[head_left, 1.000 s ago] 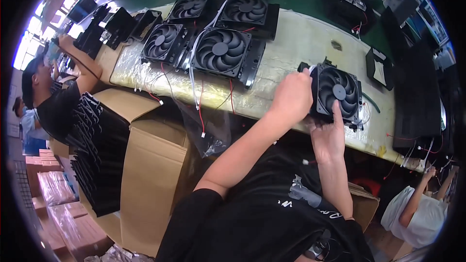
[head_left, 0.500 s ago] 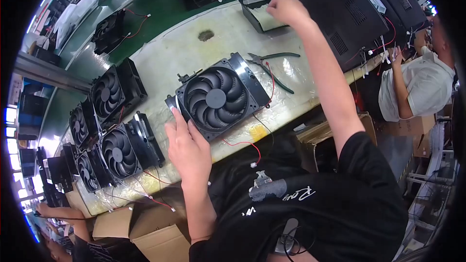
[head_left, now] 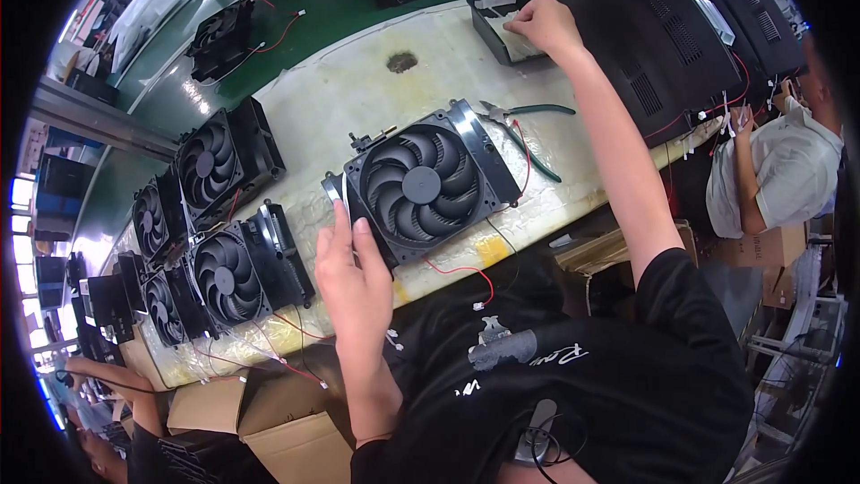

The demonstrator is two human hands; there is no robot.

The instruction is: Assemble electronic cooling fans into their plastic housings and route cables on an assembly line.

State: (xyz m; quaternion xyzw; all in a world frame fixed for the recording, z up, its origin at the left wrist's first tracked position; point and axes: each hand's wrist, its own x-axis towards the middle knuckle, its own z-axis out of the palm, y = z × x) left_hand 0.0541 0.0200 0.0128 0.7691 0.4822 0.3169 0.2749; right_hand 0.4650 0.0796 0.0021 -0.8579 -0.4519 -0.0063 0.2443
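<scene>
A black cooling fan unit [head_left: 419, 185] with a square frame and metal side pieces lies tilted on the table in front of me. My left hand [head_left: 352, 269] grips its left edge, thumb and fingers on either side of the frame. A thin white strip [head_left: 346, 191] shows along that edge, above the fingertips. At the far right, my right hand [head_left: 548, 29] is over a small black bin [head_left: 494, 38] of thin pale pieces. Its thumb and fingers are pinched together; what lies between them is too small to make out. Green-handled cutting pliers [head_left: 528, 139] lie right of the fan unit.
Several similar fan units [head_left: 226, 278] with red and black wires stand at the left. Large black panels [head_left: 658, 54] fill the far right. Open cardboard boxes [head_left: 300, 448] sit below the table edge. Another person [head_left: 775, 161] works at the right, and one more at the lower left.
The whole view has shifted slightly. My right hand stays at the bin, its fingers now lower and closer to the pale pieces. The left hand stays on the fan unit.
</scene>
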